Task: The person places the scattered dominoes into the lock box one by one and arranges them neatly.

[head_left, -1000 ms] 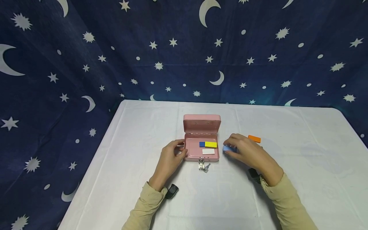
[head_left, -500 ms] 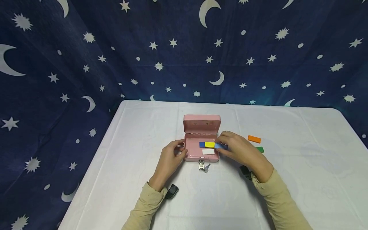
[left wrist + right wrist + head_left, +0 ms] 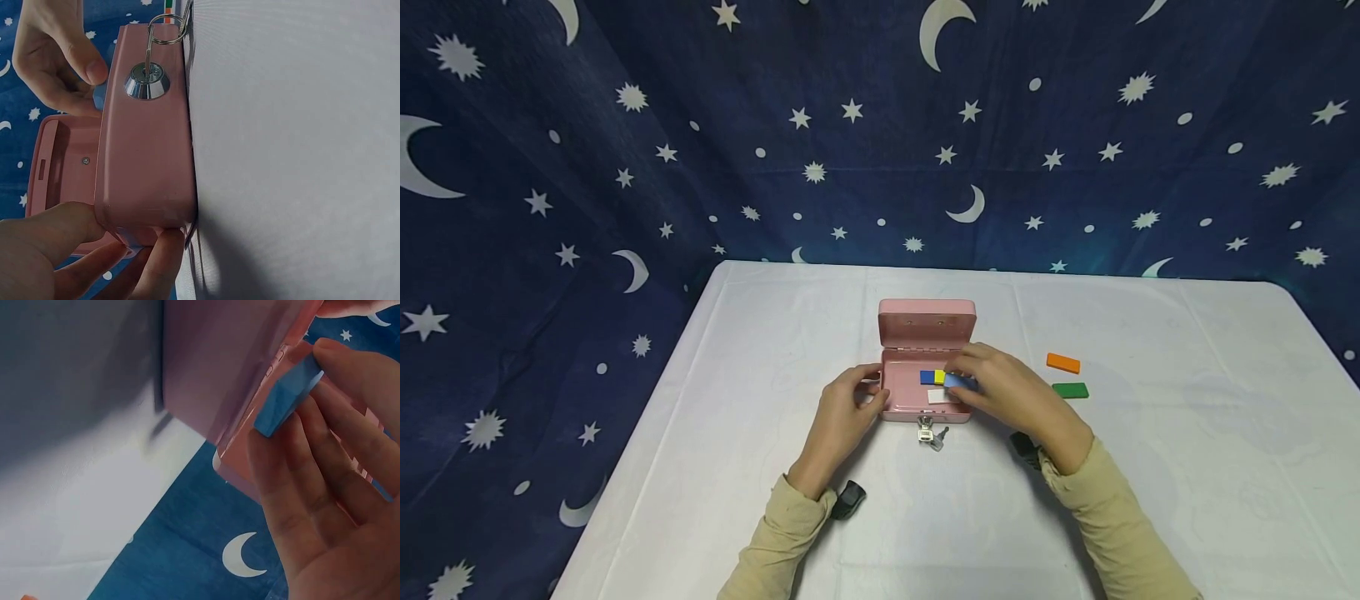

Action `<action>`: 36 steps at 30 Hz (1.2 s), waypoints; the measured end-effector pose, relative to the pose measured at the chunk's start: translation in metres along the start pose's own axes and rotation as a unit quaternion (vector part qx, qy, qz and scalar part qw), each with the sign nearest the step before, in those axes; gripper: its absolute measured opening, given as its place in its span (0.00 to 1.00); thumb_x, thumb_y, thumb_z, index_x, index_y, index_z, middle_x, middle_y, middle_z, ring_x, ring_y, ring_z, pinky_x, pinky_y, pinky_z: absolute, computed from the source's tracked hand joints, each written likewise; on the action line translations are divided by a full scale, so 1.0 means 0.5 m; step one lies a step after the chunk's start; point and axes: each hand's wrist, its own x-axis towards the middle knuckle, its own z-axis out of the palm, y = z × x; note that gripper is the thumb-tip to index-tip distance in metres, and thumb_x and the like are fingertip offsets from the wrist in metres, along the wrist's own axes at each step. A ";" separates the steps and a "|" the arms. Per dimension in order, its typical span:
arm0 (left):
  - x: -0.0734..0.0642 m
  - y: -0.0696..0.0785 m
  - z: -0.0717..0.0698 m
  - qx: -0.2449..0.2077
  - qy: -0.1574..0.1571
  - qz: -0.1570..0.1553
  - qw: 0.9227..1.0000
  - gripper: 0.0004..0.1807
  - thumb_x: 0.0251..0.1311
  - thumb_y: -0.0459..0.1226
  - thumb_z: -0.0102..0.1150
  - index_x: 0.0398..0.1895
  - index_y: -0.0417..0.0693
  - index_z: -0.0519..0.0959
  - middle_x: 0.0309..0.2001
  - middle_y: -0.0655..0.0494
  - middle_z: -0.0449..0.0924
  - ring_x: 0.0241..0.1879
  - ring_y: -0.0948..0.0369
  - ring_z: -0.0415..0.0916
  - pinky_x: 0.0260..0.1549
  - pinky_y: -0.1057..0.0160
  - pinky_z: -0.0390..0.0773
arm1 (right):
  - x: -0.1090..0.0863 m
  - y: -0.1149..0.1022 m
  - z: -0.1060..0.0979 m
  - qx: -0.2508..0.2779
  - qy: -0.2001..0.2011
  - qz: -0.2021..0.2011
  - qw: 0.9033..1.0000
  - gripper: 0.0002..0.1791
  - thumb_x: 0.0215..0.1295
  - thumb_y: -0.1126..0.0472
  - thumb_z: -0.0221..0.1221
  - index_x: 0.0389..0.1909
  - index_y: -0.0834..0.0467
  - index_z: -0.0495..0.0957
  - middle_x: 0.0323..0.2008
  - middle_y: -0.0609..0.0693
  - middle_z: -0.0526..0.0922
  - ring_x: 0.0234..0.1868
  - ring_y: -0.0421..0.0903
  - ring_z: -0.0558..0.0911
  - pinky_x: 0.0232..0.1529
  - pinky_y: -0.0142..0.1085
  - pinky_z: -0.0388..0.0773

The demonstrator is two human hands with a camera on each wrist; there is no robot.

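Note:
A pink metal cash box [image 3: 904, 403] sits on the white table with its lid [image 3: 927, 325] raised. At its left side, my left hand [image 3: 842, 412] grips the wall, thumb and fingers around the corner in the left wrist view. Over the box's right half, my right hand [image 3: 1011, 393] pinches a light-blue block [image 3: 289, 395] between thumb and fingertips. Inside the box lie a dark blue block [image 3: 927, 377], a yellow block [image 3: 939, 377] and a white block [image 3: 938, 397]. The right fingers and the held block partly hide the yellow and white ones.
An orange block [image 3: 1063, 363] and a green block [image 3: 1071, 391] lie on the table [image 3: 1195, 433] to the right of the box. A key [image 3: 938, 439] on a ring hangs at the front lock [image 3: 147, 81]. A star-patterned cloth [image 3: 880, 133] stands behind.
My right hand has carried the light-blue block leftward from beside the box to over its inside, uncovering the green block. My left hand has stayed at the box's side.

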 end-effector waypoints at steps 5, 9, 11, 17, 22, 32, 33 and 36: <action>0.000 0.000 0.001 0.000 -0.001 -0.001 1.000 0.20 0.60 0.30 0.66 0.56 0.36 0.79 0.50 0.45 0.83 0.43 0.56 0.84 0.41 0.60 0.85 | 0.005 -0.003 0.008 0.000 0.000 -0.002 1.000 0.13 0.58 0.60 0.71 0.43 0.59 0.84 0.41 0.49 0.81 0.41 0.44 0.80 0.47 0.42 0.83; 0.000 0.000 0.001 0.000 -0.002 -0.003 1.000 0.20 0.60 0.30 0.66 0.56 0.36 0.79 0.50 0.45 0.83 0.43 0.56 0.84 0.41 0.61 0.85 | 0.009 -0.006 0.014 0.003 0.002 -0.005 1.000 0.12 0.58 0.60 0.71 0.42 0.59 0.84 0.40 0.48 0.80 0.40 0.43 0.79 0.45 0.41 0.83; 0.000 -0.001 0.001 0.000 -0.003 -0.003 1.000 0.20 0.60 0.30 0.66 0.56 0.36 0.79 0.50 0.45 0.83 0.43 0.56 0.84 0.41 0.61 0.85 | 0.011 -0.007 0.016 0.004 0.003 -0.008 1.000 0.12 0.58 0.60 0.70 0.42 0.59 0.84 0.40 0.48 0.81 0.39 0.43 0.80 0.45 0.41 0.83; 0.000 0.000 0.002 -0.002 -0.002 0.001 1.000 0.20 0.60 0.30 0.66 0.56 0.37 0.79 0.50 0.45 0.83 0.43 0.56 0.84 0.40 0.61 0.85 | 0.018 -0.009 0.023 0.008 0.001 -0.012 1.000 0.11 0.61 0.60 0.69 0.42 0.60 0.84 0.42 0.49 0.82 0.41 0.45 0.81 0.47 0.43 0.82; 0.000 0.002 0.000 0.002 -0.004 -0.007 1.000 0.21 0.60 0.30 0.66 0.57 0.37 0.79 0.50 0.46 0.83 0.43 0.57 0.84 0.41 0.62 0.85 | 0.024 -0.011 0.028 0.010 -0.004 -0.016 1.000 0.11 0.62 0.59 0.68 0.43 0.60 0.85 0.42 0.50 0.82 0.43 0.46 0.81 0.48 0.43 0.82; -0.001 0.001 0.000 0.004 -0.005 -0.004 1.000 0.21 0.60 0.31 0.66 0.57 0.37 0.78 0.50 0.46 0.83 0.43 0.58 0.84 0.40 0.61 0.85 | 0.031 -0.014 0.038 0.003 -0.020 -0.012 1.000 0.12 0.62 0.59 0.68 0.43 0.60 0.84 0.42 0.50 0.81 0.42 0.46 0.81 0.47 0.43 0.82; -0.001 0.001 0.000 0.003 -0.004 -0.002 1.000 0.21 0.60 0.31 0.66 0.57 0.37 0.79 0.49 0.46 0.83 0.43 0.57 0.84 0.40 0.61 0.85 | 0.032 -0.014 0.038 0.003 -0.021 -0.013 1.000 0.12 0.62 0.59 0.68 0.43 0.60 0.84 0.42 0.50 0.81 0.42 0.45 0.81 0.46 0.42 0.82; 0.000 0.001 0.002 0.000 -0.003 0.003 1.000 0.21 0.60 0.30 0.66 0.57 0.36 0.78 0.49 0.45 0.83 0.43 0.57 0.84 0.39 0.61 0.85 | 0.033 -0.013 0.041 0.001 -0.021 -0.016 1.000 0.11 0.62 0.59 0.68 0.43 0.60 0.84 0.41 0.49 0.81 0.40 0.45 0.81 0.45 0.41 0.82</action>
